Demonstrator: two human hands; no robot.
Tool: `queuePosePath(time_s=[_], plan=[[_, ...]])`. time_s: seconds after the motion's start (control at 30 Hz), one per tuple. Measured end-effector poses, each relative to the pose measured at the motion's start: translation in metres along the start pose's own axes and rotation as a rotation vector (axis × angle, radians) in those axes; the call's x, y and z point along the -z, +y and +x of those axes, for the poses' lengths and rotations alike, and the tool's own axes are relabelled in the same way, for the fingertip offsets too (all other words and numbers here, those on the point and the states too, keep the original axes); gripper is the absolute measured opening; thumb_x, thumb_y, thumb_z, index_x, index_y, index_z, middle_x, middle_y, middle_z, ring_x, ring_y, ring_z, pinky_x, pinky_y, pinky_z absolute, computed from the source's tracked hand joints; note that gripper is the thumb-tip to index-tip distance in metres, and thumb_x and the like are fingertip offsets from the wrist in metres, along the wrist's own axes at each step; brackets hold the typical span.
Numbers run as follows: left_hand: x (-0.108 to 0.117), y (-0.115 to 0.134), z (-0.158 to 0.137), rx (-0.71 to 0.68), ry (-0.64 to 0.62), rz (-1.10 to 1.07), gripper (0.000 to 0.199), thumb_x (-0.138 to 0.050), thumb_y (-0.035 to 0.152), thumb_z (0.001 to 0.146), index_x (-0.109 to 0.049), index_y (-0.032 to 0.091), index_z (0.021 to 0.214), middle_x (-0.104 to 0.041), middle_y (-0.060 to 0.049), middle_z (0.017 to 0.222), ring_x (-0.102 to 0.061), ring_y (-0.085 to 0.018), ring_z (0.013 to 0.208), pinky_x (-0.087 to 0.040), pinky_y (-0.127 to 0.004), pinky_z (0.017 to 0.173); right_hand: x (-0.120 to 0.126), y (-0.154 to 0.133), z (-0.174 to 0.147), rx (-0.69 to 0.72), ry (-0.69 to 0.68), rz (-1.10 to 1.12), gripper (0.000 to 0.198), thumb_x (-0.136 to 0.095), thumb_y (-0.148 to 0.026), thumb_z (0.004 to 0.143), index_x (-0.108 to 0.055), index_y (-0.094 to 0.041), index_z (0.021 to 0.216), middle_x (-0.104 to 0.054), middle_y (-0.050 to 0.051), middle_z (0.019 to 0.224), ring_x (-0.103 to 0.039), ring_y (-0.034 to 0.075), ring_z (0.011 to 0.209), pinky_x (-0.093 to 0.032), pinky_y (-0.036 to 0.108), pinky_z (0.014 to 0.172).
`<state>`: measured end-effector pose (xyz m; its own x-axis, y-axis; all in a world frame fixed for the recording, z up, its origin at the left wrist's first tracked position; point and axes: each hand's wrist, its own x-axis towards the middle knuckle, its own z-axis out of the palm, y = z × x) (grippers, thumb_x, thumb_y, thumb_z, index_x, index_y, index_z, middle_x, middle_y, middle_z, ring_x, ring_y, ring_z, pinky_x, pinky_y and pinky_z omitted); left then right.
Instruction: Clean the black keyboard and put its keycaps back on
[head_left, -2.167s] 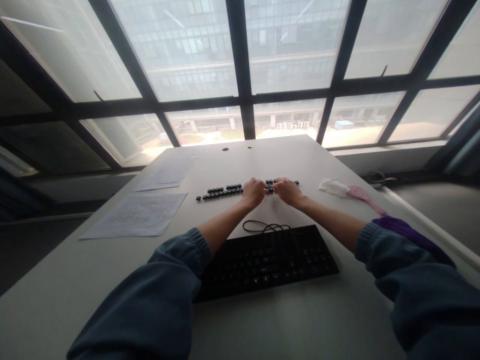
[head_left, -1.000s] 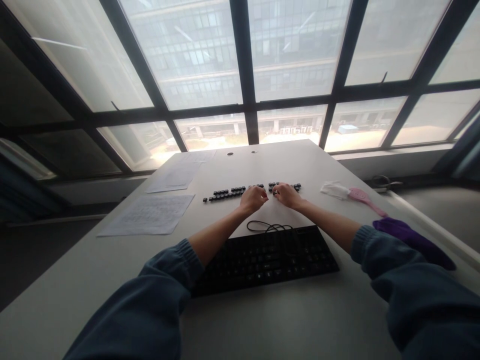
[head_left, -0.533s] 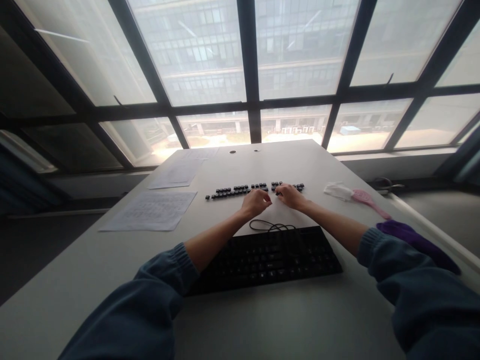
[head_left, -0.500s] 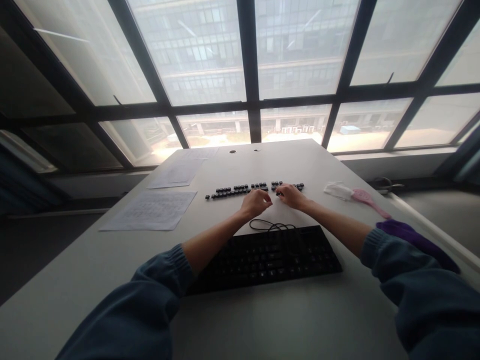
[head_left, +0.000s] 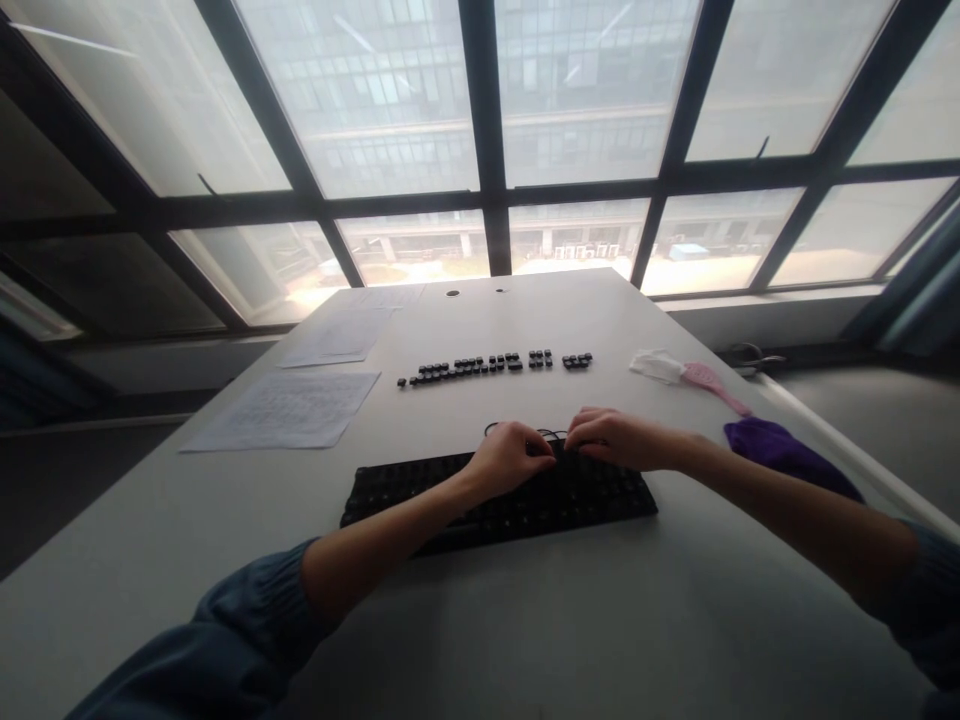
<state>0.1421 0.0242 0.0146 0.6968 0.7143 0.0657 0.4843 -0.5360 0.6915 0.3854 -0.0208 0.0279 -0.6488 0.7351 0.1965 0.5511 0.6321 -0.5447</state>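
A black keyboard (head_left: 600, 497) lies on the table in front of me, with both hands over its far edge. My left hand (head_left: 508, 460) is closed in a pinch above the middle of it. Something small and dark shows between thumb and fingers, too hidden to name. Just to the right, my right hand (head_left: 609, 438) is also pinched, fingertips pointing down at the keyboard's upper part; what they hold, if anything, is hidden. Beyond the hands, several loose black keycaps (head_left: 514, 365) stand in short rows. A thin black cable (head_left: 491, 428) loops behind the keyboard, partly covered by the hands.
Paper sheets (head_left: 281, 412) lie at the left of the white table (head_left: 480, 630). On the right are a crumpled white tissue or wrapper (head_left: 656, 366), a pink brush-like thing (head_left: 709, 380) and a purple cloth (head_left: 787, 455). Large windows (head_left: 577, 100) rise behind the table.
Both hands have come back from the keycap rows to the keyboard, and the keycaps are now uncovered. The view has shifted slightly.
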Motion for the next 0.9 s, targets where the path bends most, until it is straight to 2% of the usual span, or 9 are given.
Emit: queuePosePath(time_s=[0.17, 0.33, 0.57, 0.77, 0.9], plan=[[-0.007, -0.003, -0.002, 0.003, 0.008, 0.012, 0.013, -0.071, 0.029, 0.079, -0.082, 0.023, 0.083, -0.077, 0.001, 0.076, -0.068, -0.016, 0.070, -0.048, -0.026, 0.070, -0.011, -0.002, 0.004, 0.095, -0.056, 0.026, 0.025, -0.058, -0.013, 0.094, -0.074, -0.024, 0.110, -0.071, 0.006, 0.100, -0.059, 0.019, 0.100, -0.047, 0.033, 0.091], [-0.013, -0.002, -0.011, -0.063, 0.086, 0.090, 0.010, -0.072, 0.028, 0.081, -0.082, 0.025, 0.082, -0.078, 0.000, 0.084, -0.066, -0.019, 0.084, -0.047, -0.031, 0.089, -0.019, 0.001, 0.004, 0.085, -0.033, 0.046, 0.027, -0.054, -0.012, 0.096, -0.076, -0.023, 0.106, -0.070, 0.006, 0.103, -0.059, 0.018, 0.100, -0.048, 0.032, 0.091], [-0.019, 0.001, -0.019, -0.216, 0.134, 0.239, 0.010, -0.071, 0.027, 0.086, -0.081, 0.025, 0.083, -0.077, -0.003, 0.087, -0.061, -0.021, 0.088, -0.047, -0.031, 0.081, -0.030, 0.002, -0.005, 0.020, 0.043, 0.013, 0.026, -0.055, -0.017, 0.098, -0.078, -0.026, 0.106, -0.069, 0.006, 0.100, -0.062, 0.017, 0.096, -0.050, 0.030, 0.087], [-0.022, -0.001, -0.021, -0.191, 0.169, 0.222, 0.008, -0.073, 0.026, 0.084, -0.080, 0.025, 0.082, -0.077, -0.002, 0.088, -0.060, -0.021, 0.088, -0.046, -0.031, 0.079, -0.040, -0.006, -0.008, -0.049, 0.136, 0.046, 0.021, -0.059, -0.015, 0.095, -0.078, -0.022, 0.102, -0.070, 0.007, 0.100, -0.065, 0.017, 0.090, -0.051, 0.030, 0.084], [-0.023, -0.002, -0.021, -0.170, 0.177, 0.198, 0.007, -0.073, 0.024, 0.082, -0.080, 0.025, 0.083, -0.077, -0.002, 0.089, -0.061, -0.021, 0.089, -0.047, -0.031, 0.081, -0.044, -0.010, -0.008, -0.107, 0.199, 0.007, 0.022, -0.064, -0.013, 0.090, -0.074, -0.020, 0.108, -0.072, 0.007, 0.098, -0.066, 0.019, 0.088, -0.052, 0.033, 0.083]])
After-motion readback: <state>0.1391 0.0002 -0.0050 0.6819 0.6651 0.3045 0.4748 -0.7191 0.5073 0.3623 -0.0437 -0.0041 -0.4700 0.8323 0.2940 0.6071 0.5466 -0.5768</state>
